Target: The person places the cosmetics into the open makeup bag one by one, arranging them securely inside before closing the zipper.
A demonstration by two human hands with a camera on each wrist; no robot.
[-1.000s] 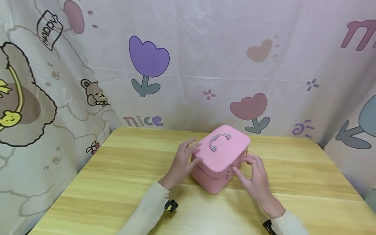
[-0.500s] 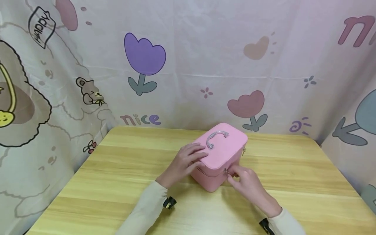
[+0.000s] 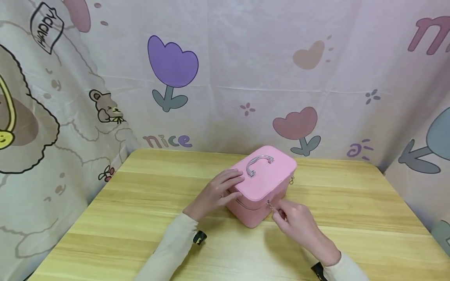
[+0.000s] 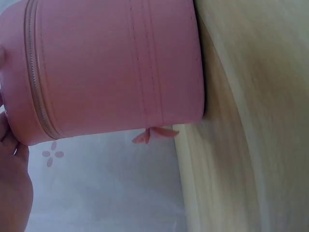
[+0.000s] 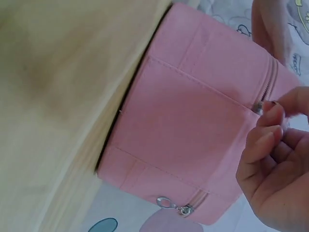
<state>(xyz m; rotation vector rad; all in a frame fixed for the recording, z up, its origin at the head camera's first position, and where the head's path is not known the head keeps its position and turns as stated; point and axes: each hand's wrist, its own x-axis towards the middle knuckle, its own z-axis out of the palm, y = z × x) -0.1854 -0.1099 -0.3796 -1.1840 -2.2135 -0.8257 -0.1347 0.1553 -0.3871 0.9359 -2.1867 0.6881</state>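
A pink vanity case [image 3: 268, 177] with a silver handle [image 3: 258, 163] on its lid stands upright on the table, lid down. My left hand [image 3: 213, 193] rests on the lid's near left edge, fingers fairly straight across the top and thumb lower on the side. At the front side, my right hand [image 3: 297, 222] pinches a zipper pull between thumb and curled forefinger. In the right wrist view the zipper slider [image 5: 258, 108] sits right at those fingertips. A second zipper pull [image 5: 166, 203] hangs free by the far corner. The left wrist view shows the closed zipper [image 4: 34, 72].
The wooden table [image 3: 140, 203] spreads around the case. Behind it hangs a printed cloth [image 3: 228, 58] with flowers and bears. A pink bow [image 4: 155, 134] sticks out from the case's side in the left wrist view.
My right hand has moved left from the case's far right side to the nearer zipper pull and now pinches it. The left hand has settled onto the lid's edge.
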